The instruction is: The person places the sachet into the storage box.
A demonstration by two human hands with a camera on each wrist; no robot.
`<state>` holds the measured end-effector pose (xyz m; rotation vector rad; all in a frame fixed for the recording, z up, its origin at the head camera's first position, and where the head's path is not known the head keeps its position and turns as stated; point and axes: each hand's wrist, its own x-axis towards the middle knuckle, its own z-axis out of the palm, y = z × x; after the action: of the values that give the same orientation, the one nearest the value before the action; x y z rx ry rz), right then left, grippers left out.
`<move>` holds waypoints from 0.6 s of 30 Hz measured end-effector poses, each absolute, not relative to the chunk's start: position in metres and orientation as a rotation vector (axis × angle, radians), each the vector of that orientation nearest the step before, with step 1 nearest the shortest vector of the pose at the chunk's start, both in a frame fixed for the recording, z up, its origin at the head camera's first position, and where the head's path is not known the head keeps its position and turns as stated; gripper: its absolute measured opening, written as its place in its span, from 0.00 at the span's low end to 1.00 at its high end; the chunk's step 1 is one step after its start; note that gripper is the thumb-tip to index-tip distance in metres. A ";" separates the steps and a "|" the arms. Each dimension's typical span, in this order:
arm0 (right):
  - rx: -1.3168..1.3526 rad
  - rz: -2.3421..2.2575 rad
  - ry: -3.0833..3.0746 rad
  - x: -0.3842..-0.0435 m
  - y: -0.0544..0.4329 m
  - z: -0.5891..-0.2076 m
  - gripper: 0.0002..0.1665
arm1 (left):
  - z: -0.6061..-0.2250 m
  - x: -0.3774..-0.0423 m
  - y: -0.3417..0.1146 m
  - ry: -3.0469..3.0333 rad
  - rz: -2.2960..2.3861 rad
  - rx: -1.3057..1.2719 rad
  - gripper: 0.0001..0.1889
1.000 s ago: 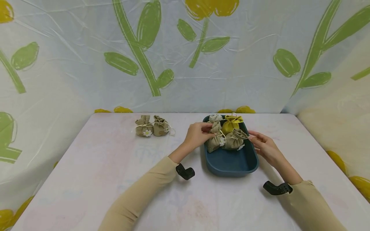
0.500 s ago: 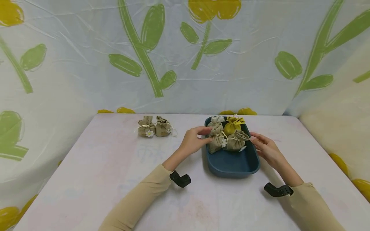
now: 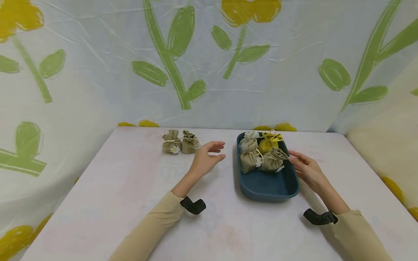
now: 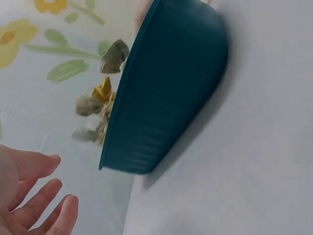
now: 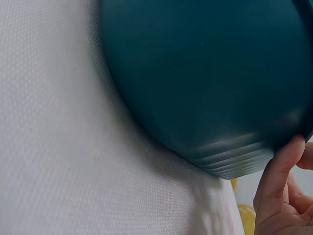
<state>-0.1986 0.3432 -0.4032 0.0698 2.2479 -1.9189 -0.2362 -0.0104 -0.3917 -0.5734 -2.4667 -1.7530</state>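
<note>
In the head view a blue plastic bin [image 3: 268,184] stands on the table, holding small drawstring pouches at its far end. Among them are a yellow pouch [image 3: 268,144], a whitish pouch [image 3: 251,135], a beige pouch with a white flower [image 3: 249,164] and another beige pouch [image 3: 270,164]. My left hand [image 3: 205,159] hovers left of the bin, fingers apart and holding nothing. Against the bin's right side rests my right hand [image 3: 309,173]; in the right wrist view its thumb [image 5: 288,154] touches the outer wall near the rim. Two beige pouches, one with a flower [image 3: 171,142] and one beside it [image 3: 188,143], sit beyond my left hand.
A white cloth covers the table [image 3: 209,232]. Behind it hangs a sheet [image 3: 107,87] printed with green stems and yellow flowers. A black wrist mount [image 3: 193,206] is on the left forearm and another black mount [image 3: 320,217] on the right.
My left hand has let go of a beige pouch in the bin and drawn back leftward, clear of the rim. The right hand stays at the bin's side. The head view has shifted slightly.
</note>
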 end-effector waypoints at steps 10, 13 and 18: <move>0.094 -1.841 2.304 -0.200 0.343 -0.403 0.31 | -0.387 -0.238 -0.055 -2.355 -1.737 -0.447 0.18; 0.099 -1.852 2.296 -0.199 0.344 -0.402 0.29 | -0.389 -0.237 -0.067 -2.313 -1.724 -0.427 0.18; 0.080 -1.843 2.306 -0.199 0.342 -0.404 0.31 | -0.394 -0.233 -0.090 -2.301 -1.681 -0.371 0.20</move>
<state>-0.1992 0.3425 -0.4036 0.0800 2.3058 -1.8430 -0.2334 -0.0901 -0.3939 -0.3714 -2.3006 -1.6812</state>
